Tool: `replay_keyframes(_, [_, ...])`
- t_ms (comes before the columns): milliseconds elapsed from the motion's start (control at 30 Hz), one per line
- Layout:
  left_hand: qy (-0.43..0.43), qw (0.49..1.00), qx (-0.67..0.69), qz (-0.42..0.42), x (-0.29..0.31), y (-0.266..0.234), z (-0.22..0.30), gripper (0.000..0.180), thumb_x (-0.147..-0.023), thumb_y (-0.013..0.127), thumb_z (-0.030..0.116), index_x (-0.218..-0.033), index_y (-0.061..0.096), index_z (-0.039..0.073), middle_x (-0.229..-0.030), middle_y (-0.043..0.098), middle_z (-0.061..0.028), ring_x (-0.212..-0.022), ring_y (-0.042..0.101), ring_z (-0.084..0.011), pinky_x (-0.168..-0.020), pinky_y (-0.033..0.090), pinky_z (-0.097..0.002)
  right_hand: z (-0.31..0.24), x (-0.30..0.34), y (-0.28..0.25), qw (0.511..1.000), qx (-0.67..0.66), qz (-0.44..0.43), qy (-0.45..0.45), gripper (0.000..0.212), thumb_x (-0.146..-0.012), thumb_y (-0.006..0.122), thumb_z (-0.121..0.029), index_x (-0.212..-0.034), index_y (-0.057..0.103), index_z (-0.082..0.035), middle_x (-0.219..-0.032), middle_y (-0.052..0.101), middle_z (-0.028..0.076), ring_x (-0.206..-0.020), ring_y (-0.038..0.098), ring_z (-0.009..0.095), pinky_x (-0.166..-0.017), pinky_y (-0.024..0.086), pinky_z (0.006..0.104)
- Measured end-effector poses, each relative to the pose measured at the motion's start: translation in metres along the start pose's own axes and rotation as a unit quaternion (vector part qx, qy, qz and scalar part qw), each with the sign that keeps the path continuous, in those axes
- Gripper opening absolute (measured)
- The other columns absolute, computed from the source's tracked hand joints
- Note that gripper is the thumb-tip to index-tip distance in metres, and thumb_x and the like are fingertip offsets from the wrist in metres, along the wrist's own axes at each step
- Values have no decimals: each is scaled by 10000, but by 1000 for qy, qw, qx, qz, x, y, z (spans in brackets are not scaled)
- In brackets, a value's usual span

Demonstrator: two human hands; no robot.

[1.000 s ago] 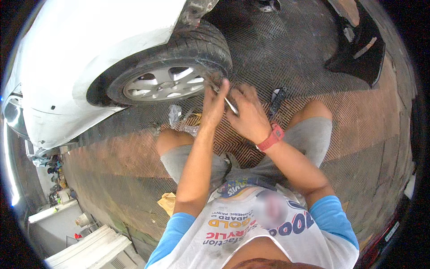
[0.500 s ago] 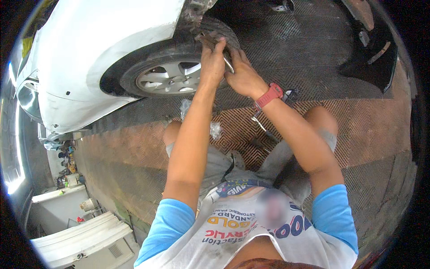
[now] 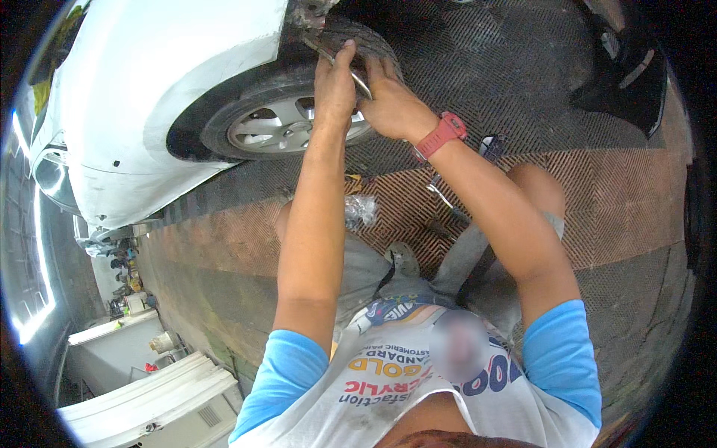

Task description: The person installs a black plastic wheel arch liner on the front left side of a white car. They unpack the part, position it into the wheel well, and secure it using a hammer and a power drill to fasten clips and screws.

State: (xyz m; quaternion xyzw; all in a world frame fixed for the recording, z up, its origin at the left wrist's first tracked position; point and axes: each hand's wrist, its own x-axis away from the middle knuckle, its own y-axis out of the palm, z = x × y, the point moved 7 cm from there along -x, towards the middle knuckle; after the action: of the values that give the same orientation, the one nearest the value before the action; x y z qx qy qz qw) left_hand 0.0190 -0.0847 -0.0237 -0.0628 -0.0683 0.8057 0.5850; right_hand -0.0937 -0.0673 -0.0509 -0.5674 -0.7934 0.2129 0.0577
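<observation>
A person's left hand [image 3: 334,91] grips a slim silver metal tool [image 3: 361,84] in front of a black rubber tyre [image 3: 287,84], near a white car fender [image 3: 172,75]. The right hand [image 3: 394,108], red watch [image 3: 442,136] at its wrist, touches the tool's lower end; whether its fingers close around it, I cannot tell.

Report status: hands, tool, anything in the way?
Left hand gripping metal tool; right hand at its near end. Far tip near white fender. Tire close beside hands.

Both arms [image 3: 311,231] reach forward, fingers [image 3: 379,71] close together.
</observation>
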Motion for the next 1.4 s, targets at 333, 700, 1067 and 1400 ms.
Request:
replay_keyframes(333, [45, 998, 47, -25, 12, -3, 17, 539, -973, 652, 339, -1344, 519, -29, -1283, 609, -134, -1178, 548, -217, -1027, 395, -340, -9, -8, -7, 992, 63, 14, -105, 657, -846, 571, -107, -1410, 324, 122, -1410, 388, 388, -1313, 420, 517, -1113, 380, 498])
replay_keyframes(700, [55, 998, 23, 0, 19, -4, 22, 522, -990, 620, 341, -1337, 524, -37, -1235, 620, -113, -1147, 550, -209, -1008, 402, -343, -15, -10, -13, 984, 53, 73, -155, 573, -828, 582, -73, -1347, 390, 73, -1267, 501, 354, -1183, 526, 516, -1012, 449, 527])
replay_keyframes(1067, [127, 942, 307, 44, 19, -39, 62, 858, -988, 464, 632, -1464, 312, -66, -1416, 455, -180, -1374, 371, -301, -1193, 226, -423, -6, -28, -3, 993, 67, 36, -86, 528, -947, 615, -236, -1335, 434, 74, -1308, 530, 327, -1210, 531, 460, -1041, 443, 483])
replay_keyframes(1400, [133, 939, 317, 31, 8, -45, 64, 746, -992, 516, 562, -1416, 392, -39, -1412, 471, -163, -1316, 436, -283, -1157, 317, -411, -7, -32, -17, 942, 159, 202, -217, 441, -900, 635, -196, -1278, 500, -12, -1104, 646, 244, -1032, 636, 435, -876, 521, 527])
